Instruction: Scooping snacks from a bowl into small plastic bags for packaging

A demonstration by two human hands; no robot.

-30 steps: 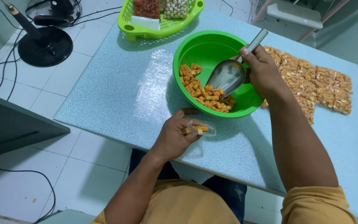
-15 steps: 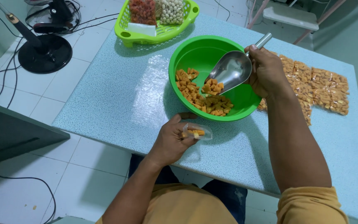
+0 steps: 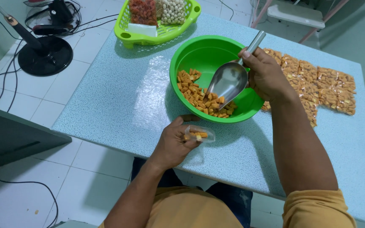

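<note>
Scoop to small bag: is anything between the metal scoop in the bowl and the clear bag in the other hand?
Only the green bowl's near rim lies between the metal scoop and the small clear bag; beyond it, bare tabletop.

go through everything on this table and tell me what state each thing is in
Green bowl: partly filled with orange snack pieces.
Metal scoop: held by right hand, tip down in the snacks.
Small clear bag: held by left hand, partly filled.
Packed bags: lying flat.
Green basket: holding packets.
</note>
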